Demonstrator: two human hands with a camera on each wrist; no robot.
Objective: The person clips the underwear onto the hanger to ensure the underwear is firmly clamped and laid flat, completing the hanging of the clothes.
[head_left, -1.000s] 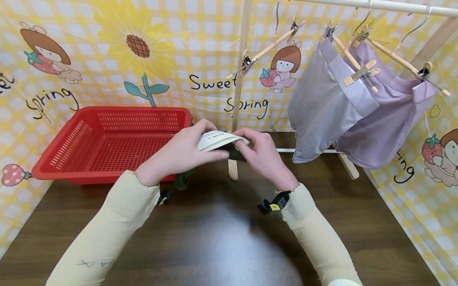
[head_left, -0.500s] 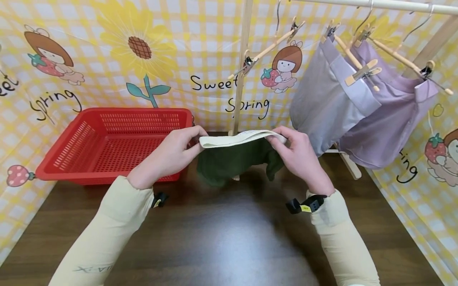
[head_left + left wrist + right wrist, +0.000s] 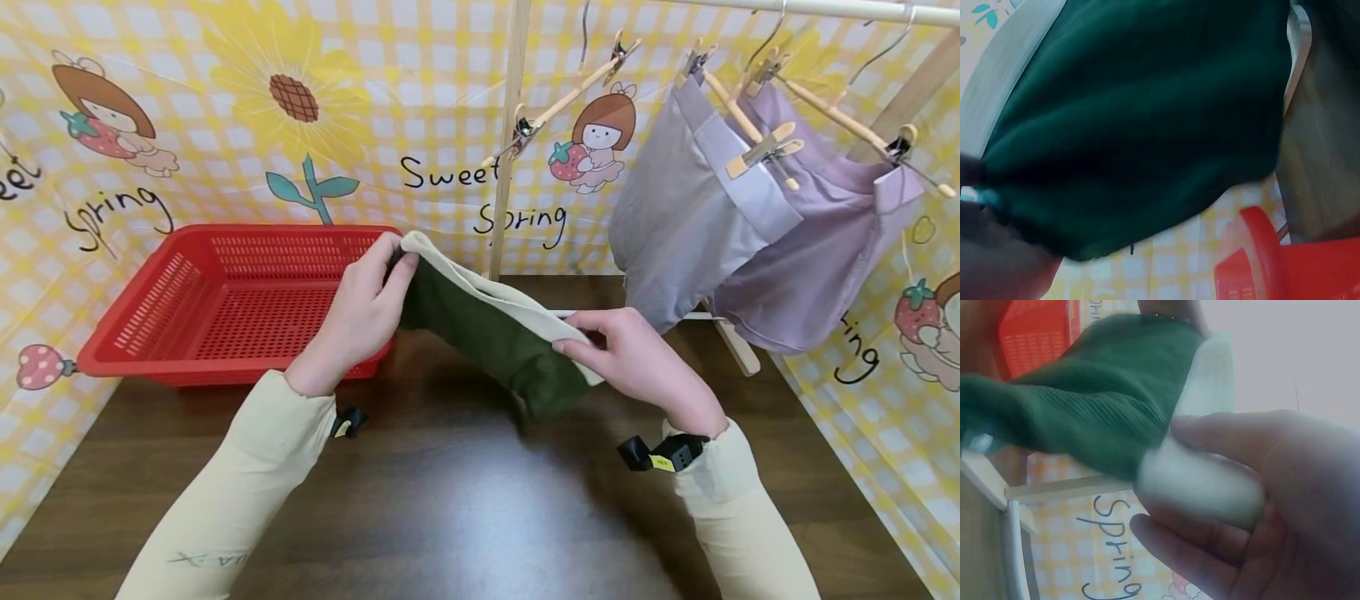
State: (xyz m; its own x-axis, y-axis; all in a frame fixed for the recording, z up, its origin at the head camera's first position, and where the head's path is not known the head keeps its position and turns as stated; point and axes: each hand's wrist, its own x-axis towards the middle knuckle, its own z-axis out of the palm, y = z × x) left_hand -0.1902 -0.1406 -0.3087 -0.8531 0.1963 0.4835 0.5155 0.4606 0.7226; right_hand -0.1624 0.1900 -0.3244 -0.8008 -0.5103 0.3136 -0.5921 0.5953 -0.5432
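A pair of dark green shorts with a cream waistband is held in the air over the table. My left hand pinches one end of the waistband near the basket's right side. At the lower right end, my right hand grips the band between thumb and fingers. The band slopes down from left to right, and the green cloth hangs beneath it. In the left wrist view the green cloth fills most of the picture. The right wrist view shows my right thumb on the cream band.
A red plastic basket stands at the back left. At the right, a rack holds grey shorts and purple shorts on clip hangers. One bare clip hanger hangs left of them. A dark wooden table lies below.
My hands have moved apart, stretching out the waistband that was folded between them. Since half a second ago, my left hand has risen and moved slightly left; my right hand has dropped, tilting the shorts.
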